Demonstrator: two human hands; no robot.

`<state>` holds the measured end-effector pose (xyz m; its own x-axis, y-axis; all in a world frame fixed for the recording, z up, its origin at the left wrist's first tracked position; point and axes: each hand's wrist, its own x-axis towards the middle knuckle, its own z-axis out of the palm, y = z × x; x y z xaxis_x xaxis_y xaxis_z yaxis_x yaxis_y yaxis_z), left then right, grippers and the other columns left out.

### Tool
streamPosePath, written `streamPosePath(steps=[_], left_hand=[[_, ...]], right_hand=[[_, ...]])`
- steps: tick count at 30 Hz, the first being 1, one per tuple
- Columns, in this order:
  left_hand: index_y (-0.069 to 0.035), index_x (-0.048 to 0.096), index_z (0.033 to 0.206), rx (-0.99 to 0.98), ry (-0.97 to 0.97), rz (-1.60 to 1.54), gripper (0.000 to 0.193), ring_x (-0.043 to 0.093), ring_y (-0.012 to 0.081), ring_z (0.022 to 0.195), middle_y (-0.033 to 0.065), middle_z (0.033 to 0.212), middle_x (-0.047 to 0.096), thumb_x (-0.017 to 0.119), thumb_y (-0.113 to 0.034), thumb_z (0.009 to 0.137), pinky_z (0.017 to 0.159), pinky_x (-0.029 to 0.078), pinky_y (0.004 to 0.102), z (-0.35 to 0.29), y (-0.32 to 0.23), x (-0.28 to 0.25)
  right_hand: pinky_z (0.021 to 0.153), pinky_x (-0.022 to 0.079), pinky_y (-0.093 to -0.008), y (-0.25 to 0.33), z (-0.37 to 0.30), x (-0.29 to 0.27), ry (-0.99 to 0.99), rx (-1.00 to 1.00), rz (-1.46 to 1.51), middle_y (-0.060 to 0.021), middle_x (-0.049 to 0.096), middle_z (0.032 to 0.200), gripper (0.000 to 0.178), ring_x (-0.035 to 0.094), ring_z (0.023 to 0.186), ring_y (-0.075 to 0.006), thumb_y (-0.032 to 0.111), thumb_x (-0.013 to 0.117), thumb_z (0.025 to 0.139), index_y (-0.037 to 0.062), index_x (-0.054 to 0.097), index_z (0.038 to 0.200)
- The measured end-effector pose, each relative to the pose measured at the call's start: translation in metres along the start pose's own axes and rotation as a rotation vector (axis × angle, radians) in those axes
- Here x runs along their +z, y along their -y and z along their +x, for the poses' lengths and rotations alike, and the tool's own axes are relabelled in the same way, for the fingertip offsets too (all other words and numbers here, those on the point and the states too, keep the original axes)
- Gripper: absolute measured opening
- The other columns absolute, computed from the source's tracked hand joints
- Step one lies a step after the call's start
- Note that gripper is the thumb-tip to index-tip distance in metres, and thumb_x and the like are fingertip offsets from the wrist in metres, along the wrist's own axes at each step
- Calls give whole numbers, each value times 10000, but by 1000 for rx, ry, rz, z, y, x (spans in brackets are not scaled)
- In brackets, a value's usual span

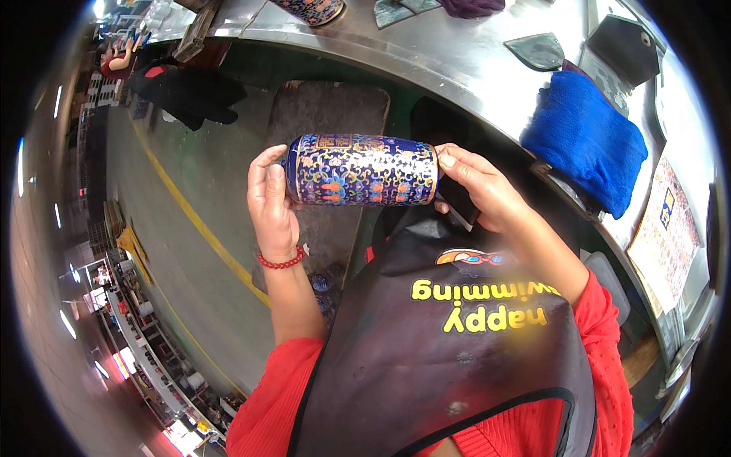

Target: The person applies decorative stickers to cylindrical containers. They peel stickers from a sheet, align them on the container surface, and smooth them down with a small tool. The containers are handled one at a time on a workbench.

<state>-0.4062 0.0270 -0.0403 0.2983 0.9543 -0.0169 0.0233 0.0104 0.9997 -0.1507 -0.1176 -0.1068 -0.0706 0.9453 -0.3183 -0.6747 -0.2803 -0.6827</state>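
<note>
A dark blue vase [365, 171], covered with colourful floral scrolls and gold trim, lies on its side in the air between my hands. My left hand [270, 190] is closed around its left end, fingers over the rim; a red bead bracelet circles that wrist. At the other end my right hand [480, 183] grips the edge between thumb and fingers. A dark flat piece with a pale edge [459, 207] shows under the right hand; I cannot tell whether it is held too. Below the vase is my dark apron [449, 350].
A metal workbench [449, 68] curves along the far and right side. On it lie a blue towel [586, 137], dark leaf-shaped pieces [535, 52], a patterned sheet [666, 236] and another patterned vase [312, 9]. A dark worn board [327, 114] sits lower, behind the vase. Another person [116, 62] is far left.
</note>
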Motion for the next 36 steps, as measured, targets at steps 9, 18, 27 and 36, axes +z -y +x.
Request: streamPosePath(steps=[9,18,27,36], left_hand=[[-64,632,1156,-61,-66,-33,226,520,13,640,-38,831,633,637,-238,1012,533,376,178,-18,11,-33],[-87,632,1031,442,-371,705,266,659,322,670,145,786,652,781,-195,838,592,525,386,-44,72,-80],[-89,631,1050,-39,-514,1140,283,686,345,773,147,847,693,697,-326,911,689,550,455,-83,255,-198],[-65,619,1136,-613,-673,1204,357,711,395,932,228,995,716,631,-376,961,814,566,494,-130,361,-345]], right_hand=[[682,514,-311,-6,29,1,49,90,-98,-77,629,1134,334,588,966,-158,253,594,1012,12,588,1243],[701,531,-311,-36,98,25,-42,297,-511,-124,598,1135,426,590,812,-180,334,544,1052,13,610,1325],[700,532,-328,-30,130,9,-135,319,-581,-103,599,1173,386,570,988,-164,297,537,1061,-5,611,1289],[688,535,-335,-26,117,6,-331,327,-640,-106,609,1204,374,581,999,-182,293,549,1062,-2,616,1281]])
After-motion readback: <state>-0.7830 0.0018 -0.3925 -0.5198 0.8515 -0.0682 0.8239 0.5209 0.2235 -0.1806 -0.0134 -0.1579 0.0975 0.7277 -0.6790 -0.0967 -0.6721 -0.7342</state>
